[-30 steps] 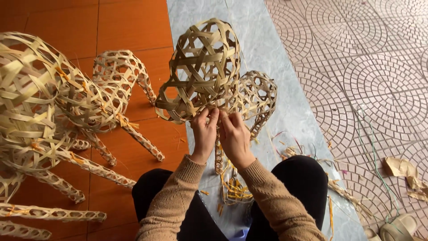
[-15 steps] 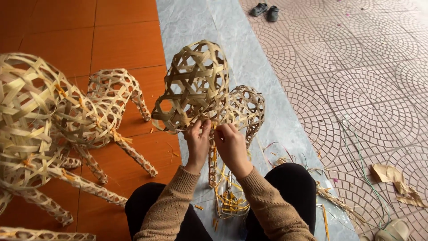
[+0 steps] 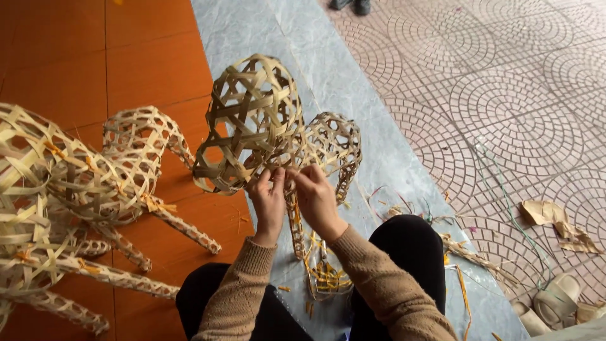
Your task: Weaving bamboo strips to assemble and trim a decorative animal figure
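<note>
Bamboo strip figures [image 3: 82, 208] fill the left of the frame on the orange floor [image 3: 158, 69], and a smaller woven bamboo animal frame [image 3: 271, 126] stands at centre on the grey strip [image 3: 379, 158]. Left hand [image 3: 268, 202] and right hand [image 3: 317, 201] meet just below its rounded openwork head, each grip pinching strip ends at the neck, apparently mid-weave. Loose strips [image 3: 325, 275] lie between the knees; no container shows.
</note>
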